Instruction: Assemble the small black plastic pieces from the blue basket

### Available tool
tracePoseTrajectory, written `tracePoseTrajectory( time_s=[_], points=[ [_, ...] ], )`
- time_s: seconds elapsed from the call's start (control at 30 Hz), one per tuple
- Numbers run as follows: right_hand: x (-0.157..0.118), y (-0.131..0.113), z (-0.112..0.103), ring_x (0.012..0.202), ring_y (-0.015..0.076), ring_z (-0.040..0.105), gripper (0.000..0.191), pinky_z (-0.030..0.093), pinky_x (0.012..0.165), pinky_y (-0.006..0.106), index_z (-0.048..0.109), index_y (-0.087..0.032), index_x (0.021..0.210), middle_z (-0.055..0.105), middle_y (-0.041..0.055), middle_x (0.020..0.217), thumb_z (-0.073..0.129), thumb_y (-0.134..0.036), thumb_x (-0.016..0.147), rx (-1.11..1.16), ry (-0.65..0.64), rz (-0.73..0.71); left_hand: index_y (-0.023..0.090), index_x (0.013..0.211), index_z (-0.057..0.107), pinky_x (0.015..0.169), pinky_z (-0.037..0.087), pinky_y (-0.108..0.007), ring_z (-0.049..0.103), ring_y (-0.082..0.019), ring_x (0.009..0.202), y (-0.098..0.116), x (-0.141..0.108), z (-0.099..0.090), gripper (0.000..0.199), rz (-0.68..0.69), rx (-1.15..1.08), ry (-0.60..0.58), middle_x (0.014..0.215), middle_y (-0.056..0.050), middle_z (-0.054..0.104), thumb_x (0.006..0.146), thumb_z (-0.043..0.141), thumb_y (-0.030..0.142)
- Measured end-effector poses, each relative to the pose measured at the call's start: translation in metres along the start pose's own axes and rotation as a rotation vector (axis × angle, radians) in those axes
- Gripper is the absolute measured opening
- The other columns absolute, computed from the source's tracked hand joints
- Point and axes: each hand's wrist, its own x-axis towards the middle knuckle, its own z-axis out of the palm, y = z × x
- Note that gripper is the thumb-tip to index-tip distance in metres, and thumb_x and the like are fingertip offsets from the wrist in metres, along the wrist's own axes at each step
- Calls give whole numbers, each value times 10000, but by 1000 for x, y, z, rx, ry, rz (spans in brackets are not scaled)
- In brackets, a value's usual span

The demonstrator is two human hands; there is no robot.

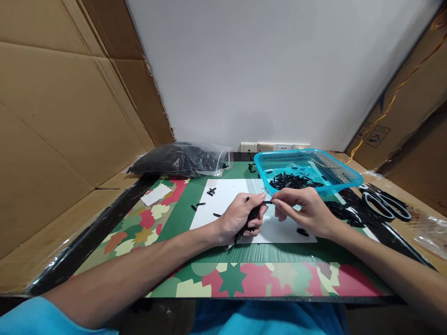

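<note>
**Black Against Bright Colours**

The small pieces (289, 181) are black. The basket (349, 177) at the far right is bright blue, the near left sleeve (49, 317) too. The sheet (206, 218) is white. The mat (183, 208) is green; its left and near borders (358, 279) show pink, cream and green shapes, some like stars. The cardboard (63, 111) at left is brown.

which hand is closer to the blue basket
Right: the right hand is just in front of the blue basket's near edge, while the left hand is farther off to the left, holding black pieces.
</note>
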Motion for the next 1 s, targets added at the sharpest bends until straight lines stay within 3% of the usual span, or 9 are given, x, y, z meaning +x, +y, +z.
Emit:
tracePoseTrajectory(
  time_s=[0.43,0.7,1.0],
  points=[
    [-3,1,1,546,97,672,203,496,544,180,657,-173,952,684,-16,658,505,-288,1024,-26,-11,0,167,643,509,329,248,-130,309,-50,329,4,-3,3,450,-4,16,20,413,68,362,935,556,506],
    [-5,8,3,538,89,641,175,476,564,181,607,-179,1145,700,-37,669,572,-235,983,-253,37,-185,173,636,493,334,254,-140,313,-51,327,1,-1,1,466,-8,-11,10,419,63,377,932,552,528],
    [-6,12,4,445,56,507,83,391,485,178,630,-199,1007,626,-73,598,576,-158,960,-481,216,-371,167,644,499,339,264,-135,300,-47,336,2,-1,0,459,17,-19,-6,424,63,375,964,514,496]
  ],
)
